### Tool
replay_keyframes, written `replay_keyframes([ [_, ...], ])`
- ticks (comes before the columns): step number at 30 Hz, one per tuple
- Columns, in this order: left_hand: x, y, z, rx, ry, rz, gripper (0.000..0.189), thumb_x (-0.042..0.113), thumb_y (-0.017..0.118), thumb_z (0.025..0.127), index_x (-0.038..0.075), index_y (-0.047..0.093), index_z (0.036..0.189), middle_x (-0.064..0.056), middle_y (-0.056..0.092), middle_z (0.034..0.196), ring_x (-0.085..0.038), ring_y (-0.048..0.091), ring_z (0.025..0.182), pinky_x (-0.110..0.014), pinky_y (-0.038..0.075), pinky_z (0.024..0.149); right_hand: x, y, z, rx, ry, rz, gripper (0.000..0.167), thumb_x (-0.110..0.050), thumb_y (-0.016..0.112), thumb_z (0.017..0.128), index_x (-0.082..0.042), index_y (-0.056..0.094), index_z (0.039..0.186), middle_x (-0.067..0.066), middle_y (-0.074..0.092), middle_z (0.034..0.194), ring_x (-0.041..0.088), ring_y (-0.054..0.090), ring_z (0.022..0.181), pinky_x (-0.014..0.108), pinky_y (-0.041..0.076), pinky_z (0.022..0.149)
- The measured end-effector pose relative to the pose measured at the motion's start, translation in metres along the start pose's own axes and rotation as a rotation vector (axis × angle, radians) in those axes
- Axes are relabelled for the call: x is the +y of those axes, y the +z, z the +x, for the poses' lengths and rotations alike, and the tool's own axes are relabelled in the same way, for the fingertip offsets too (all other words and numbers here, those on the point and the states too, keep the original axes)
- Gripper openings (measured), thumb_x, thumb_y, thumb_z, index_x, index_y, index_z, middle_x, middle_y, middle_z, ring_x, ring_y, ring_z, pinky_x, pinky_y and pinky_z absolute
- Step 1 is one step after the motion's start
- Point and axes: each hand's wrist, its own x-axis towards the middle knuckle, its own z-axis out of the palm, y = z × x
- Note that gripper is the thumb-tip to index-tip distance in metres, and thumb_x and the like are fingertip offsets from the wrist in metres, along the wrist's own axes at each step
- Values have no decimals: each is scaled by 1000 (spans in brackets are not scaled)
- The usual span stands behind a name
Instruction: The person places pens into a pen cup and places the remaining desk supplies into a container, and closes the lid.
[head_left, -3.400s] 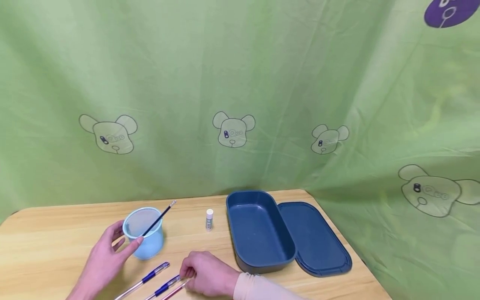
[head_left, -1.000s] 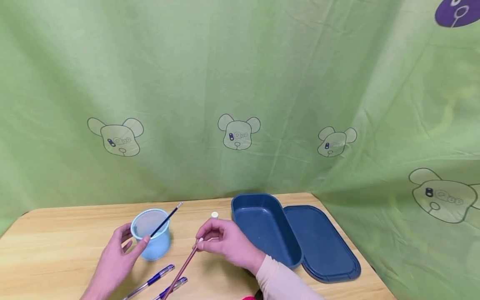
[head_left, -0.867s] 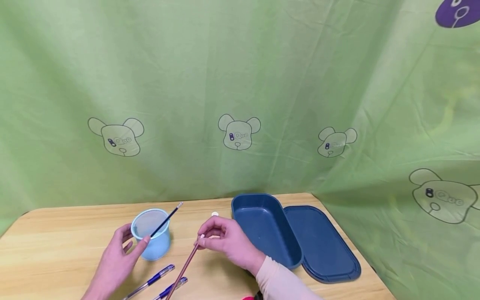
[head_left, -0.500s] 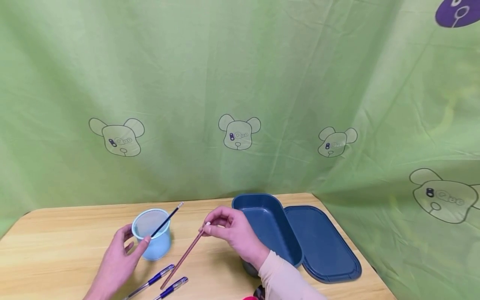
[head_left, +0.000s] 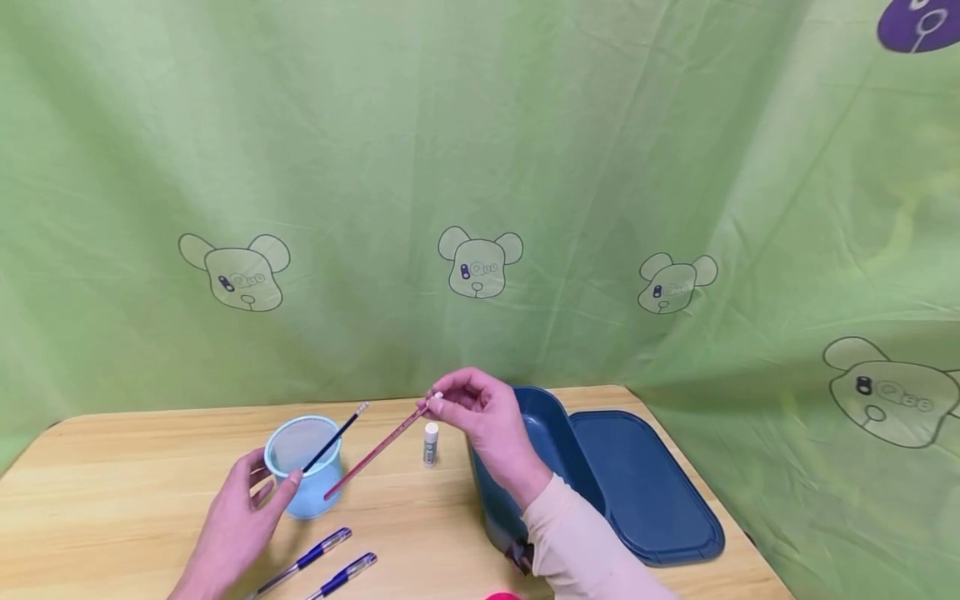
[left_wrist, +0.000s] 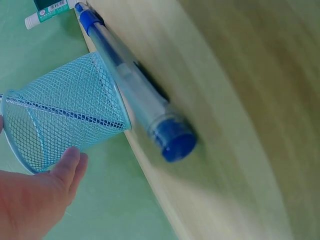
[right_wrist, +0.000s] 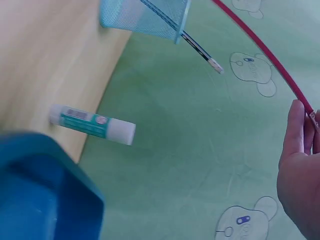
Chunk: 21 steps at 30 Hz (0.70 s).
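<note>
My left hand (head_left: 243,508) holds a light-blue mesh pen cup (head_left: 300,502), thumb at its near side and fingers at its left. A dark pencil (head_left: 335,437) leans inside, its eraser end sticking out to the right; the mesh shows its shaft in the left wrist view. My right hand (head_left: 491,425) pinches a red pencil (head_left: 378,447) by its white-tipped end, above the table. The pencil slants down left, its lower end in front of the cup's right side in the head view. Two blue pens, one nearer the cup (head_left: 318,546) and another (head_left: 348,573), lie on the table.
An upright glue stick (head_left: 431,447) stands between the cup and a deep blue box (head_left: 491,504). The box's lid (head_left: 645,483) lies to its right. A small dark item (head_left: 521,556) and a pink-red one (head_left: 502,596) show partly near my right sleeve. A green curtain hangs behind the table.
My right hand has picked the red pencil up from beside the pens and raised it up and away, swinging its lower end toward the cup. My left hand stays at the cup.
</note>
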Motion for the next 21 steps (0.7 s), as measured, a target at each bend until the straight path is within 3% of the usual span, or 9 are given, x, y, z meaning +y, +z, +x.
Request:
replay_keyframes([
  [10,1,1,-2,14,29,13,77,37,59,99,-15,25,144,-35,32,145,-51,38,130,-45,38,104,-5,8,16,73,-42,10,16,10,66,88,8,61,103,22,66,97,28,68,92,44,55,90],
  [21,2,1,-2,14,9,19,77,38,59,99,-14,25,145,-33,32,145,-50,37,131,-47,38,105,1,19,30,127,-35,6,17,14,65,85,10,60,102,19,66,95,22,68,87,37,57,85],
])
